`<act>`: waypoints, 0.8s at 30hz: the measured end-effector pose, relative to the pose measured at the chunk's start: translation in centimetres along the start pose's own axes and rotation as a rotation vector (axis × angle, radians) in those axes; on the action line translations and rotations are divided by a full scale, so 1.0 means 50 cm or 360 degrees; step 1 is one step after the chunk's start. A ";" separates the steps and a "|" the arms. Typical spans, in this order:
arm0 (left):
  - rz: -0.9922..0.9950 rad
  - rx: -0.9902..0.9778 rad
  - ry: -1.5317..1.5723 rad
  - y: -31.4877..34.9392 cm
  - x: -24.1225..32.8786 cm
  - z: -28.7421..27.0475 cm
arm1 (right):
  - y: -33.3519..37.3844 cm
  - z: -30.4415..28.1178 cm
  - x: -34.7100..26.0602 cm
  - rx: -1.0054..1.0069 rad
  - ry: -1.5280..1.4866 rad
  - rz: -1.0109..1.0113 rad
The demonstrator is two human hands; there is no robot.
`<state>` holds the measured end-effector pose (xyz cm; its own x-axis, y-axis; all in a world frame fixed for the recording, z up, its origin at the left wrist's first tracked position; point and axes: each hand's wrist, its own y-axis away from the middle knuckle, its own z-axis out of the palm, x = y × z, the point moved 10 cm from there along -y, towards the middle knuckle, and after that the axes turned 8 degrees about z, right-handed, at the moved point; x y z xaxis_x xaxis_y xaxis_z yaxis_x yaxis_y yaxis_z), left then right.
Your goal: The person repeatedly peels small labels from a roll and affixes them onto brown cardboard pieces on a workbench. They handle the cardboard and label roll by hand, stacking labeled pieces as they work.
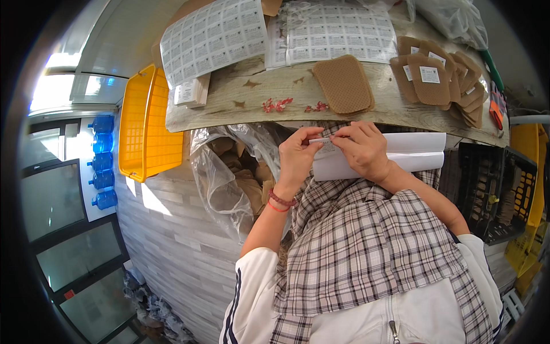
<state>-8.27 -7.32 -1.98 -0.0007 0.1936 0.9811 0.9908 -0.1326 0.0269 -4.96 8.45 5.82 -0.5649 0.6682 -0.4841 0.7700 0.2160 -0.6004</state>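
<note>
Over my lap, just below the table edge, I hold a white label sheet (415, 143) with a crease along it and a few printed labels at its left end. My left hand (297, 159) pinches that left end between thumb and fingers. Against the same end, my right hand (364, 153) is closed, fingertips close to the left ones; whether a loose label is between them I cannot make out. A short stack of brown textured pads (344, 86) lies on the table ahead. Farther right is a heap of similar pads (431, 80), several bearing white labels.
Printed label sheets (338, 34) cover the far part of the wooden table (229, 109). A yellow crate (150, 123) stands left of it. A clear plastic bag (215, 183) with brown pieces is below the edge, and a black crate (487, 189) is at right.
</note>
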 end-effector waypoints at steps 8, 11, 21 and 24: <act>-0.0060 0.0014 -0.0045 -0.006 0.003 0.004 | 0.006 0.005 -0.002 0.0034 0.0037 -0.0082; -0.0070 0.0021 -0.0055 -0.005 -0.004 0.004 | 0.001 0.006 0.012 0.0040 -0.0095 0.0057; -0.0327 -0.0046 0.0552 -0.028 -0.061 -0.010 | 0.012 0.027 0.051 -0.0111 -0.0598 0.0225; -0.0376 -0.0035 0.0498 -0.033 -0.075 -0.006 | 0.013 0.013 0.047 -0.0215 -0.0833 0.0349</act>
<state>-9.94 -8.11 -5.62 -0.2731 -0.0840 0.9583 0.9552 -0.1414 0.2599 -5.99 9.70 3.88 -0.4330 0.2743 -0.8587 0.8971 0.2242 -0.3808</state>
